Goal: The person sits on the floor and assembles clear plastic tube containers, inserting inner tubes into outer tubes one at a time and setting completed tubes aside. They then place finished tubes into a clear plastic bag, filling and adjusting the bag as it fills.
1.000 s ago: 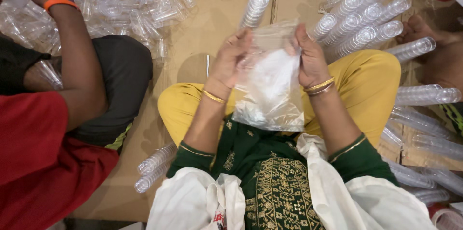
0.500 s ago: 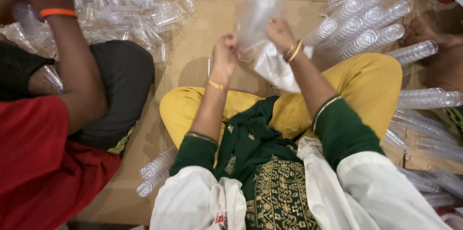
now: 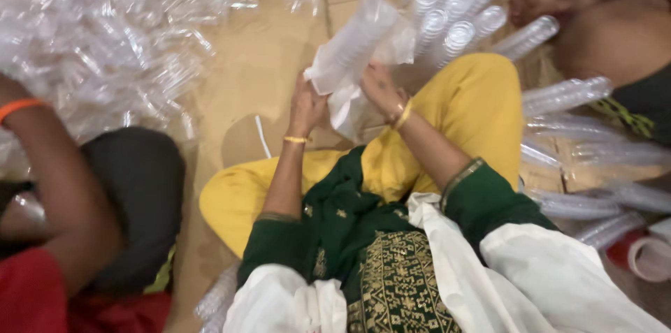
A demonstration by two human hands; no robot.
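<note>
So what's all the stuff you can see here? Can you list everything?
plastic bag: one, clear, held up in both hands, a stack of cups inside
loose plastic cups: too many to count, clear, heaped at upper left
stacked cup sleeves: many, clear, lying along the right side
cardboard floor: brown, under everything
co-worker's arm: one, orange wristband, at left, reaching into the heap
another person: partly seen, upper right
left hand: gold bangle, grips the bag's lower end
right hand: gold bangles, grips the bag beside it

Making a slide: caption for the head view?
Both hands, left hand and right hand, grip a clear bag holding stacked plastic cups.
</note>
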